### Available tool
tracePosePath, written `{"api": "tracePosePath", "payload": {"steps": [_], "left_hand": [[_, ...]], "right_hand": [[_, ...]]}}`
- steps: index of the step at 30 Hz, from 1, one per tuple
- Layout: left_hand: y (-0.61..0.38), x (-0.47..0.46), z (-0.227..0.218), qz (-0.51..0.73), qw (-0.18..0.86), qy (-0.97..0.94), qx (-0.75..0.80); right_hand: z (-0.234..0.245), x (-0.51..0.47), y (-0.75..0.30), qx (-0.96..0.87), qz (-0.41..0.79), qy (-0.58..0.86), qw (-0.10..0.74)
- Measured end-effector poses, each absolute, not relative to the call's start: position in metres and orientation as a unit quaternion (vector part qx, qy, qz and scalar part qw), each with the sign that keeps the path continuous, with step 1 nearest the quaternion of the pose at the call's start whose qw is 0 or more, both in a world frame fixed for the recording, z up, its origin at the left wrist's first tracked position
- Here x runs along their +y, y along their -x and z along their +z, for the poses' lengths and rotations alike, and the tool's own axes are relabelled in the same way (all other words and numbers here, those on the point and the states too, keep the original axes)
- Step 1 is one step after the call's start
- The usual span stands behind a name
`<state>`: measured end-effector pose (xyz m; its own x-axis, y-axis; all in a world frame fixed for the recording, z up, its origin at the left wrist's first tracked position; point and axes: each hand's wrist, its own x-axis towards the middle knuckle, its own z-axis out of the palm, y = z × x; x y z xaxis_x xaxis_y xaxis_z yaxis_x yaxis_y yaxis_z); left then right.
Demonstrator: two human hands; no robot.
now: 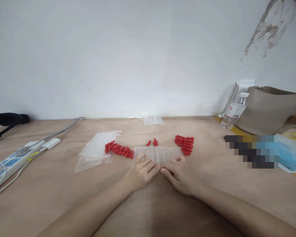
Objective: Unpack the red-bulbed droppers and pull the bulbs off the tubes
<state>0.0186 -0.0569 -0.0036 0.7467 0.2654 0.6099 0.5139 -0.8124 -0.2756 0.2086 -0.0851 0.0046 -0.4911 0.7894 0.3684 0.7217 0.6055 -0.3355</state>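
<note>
A row of thin clear tubes [160, 153] lies side by side on the brown-covered table. Over the near ends of these tubes, my left hand [143, 171] rests with its fingers curled. My right hand [179, 174] meets it from the other side, its thumb and fingers pressed together; whatever is between the fingers of either hand is hidden. A line of red rubber bulbs [119, 149] borders the tubes on the left, and a stacked group of red rubber bulbs [185, 144] sits at their right end. Behind the row lie a few red bulbs with thin pale stems [155, 142].
Clear zip bags [93, 148] lie at left, and another small bag [153, 120] is by the wall. Far left are a power strip [12, 161] with cables and a black strapped object [8, 119]. At right stand a plastic bottle [234, 112] and a beige bag [268, 110], near blue packaging [289, 153].
</note>
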Motion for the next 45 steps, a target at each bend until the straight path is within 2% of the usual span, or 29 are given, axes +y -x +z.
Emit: {"api": "tracePosePath", "payload": {"steps": [6,19,25,27,31,35,39,42,45], "left_hand": [[-0.017,-0.057,-0.009,-0.293,0.209,0.906,-0.222],[-0.02,-0.063,-0.001,-0.31,0.113,0.909,-0.255],[-0.016,-0.056,-0.004,-0.305,0.059,0.91,-0.275],[-0.008,-0.05,-0.002,-0.321,0.058,0.894,-0.306],[0.003,-0.038,0.008,-0.304,0.058,0.882,-0.355],[-0.004,-0.027,0.022,-0.22,0.078,0.929,-0.288],[-0.031,-0.008,0.031,-0.135,0.149,0.969,-0.143],[-0.054,0.005,0.032,-0.103,0.204,0.97,-0.081],[-0.068,0.014,0.028,-0.097,0.217,0.97,-0.058]], "right_hand": [[0.005,-0.083,-0.211,-0.879,0.014,0.393,0.271],[-0.015,-0.078,-0.228,-0.852,-0.316,0.289,0.3],[-0.007,-0.076,-0.245,-0.85,-0.349,0.253,0.303],[-0.005,-0.071,-0.256,-0.833,-0.347,0.285,0.323],[0.001,-0.051,-0.278,-0.759,-0.272,0.459,0.373],[0.015,-0.018,-0.296,-0.695,-0.099,0.59,0.399],[0.032,0.021,-0.311,-0.61,0.149,0.67,0.396],[0.038,0.046,-0.316,-0.576,0.222,0.688,0.383],[0.032,0.064,-0.317,-0.563,0.248,0.696,0.371]]}}
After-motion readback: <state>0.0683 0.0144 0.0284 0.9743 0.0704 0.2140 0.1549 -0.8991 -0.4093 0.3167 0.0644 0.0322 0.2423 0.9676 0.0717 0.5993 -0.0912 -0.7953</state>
